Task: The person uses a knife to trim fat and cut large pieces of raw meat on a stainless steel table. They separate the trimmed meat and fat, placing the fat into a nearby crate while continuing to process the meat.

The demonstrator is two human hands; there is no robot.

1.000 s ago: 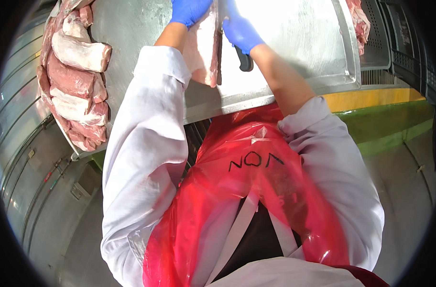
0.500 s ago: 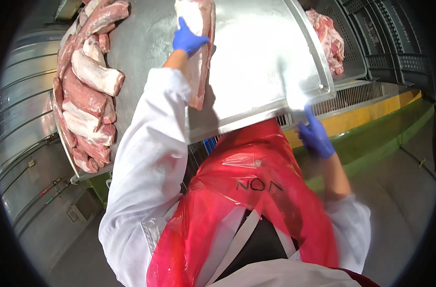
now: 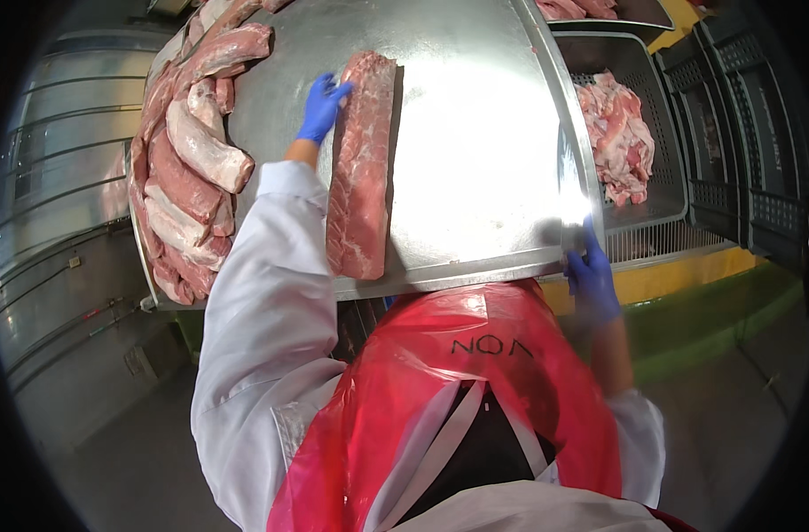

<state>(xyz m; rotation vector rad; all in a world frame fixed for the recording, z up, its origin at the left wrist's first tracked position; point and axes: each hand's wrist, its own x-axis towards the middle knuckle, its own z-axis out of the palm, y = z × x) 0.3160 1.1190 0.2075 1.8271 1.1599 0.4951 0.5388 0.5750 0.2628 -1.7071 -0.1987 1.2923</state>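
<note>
On the table (image 3: 422, 31), meat (image 3: 364, 168) looks heavy and slick, best held mid-length, left hand (image 3: 321, 110) open at its edge, right hand (image 3: 593, 282) gripping a knife (image 3: 573, 232).

This is a meat-cutting room: a broad metal table (image 3: 302, 53) bears a long slab of raw meat (image 3: 365, 168), with more cuts (image 3: 205, 146) heaped along its left side. At right, a perforated crate (image 3: 670, 142) holds ragged trimmings (image 3: 619, 142), near dark plastic crates (image 3: 708, 133). The workwear fits: red plastic apron (image 3: 413, 372), white coat (image 3: 263, 355).
</note>
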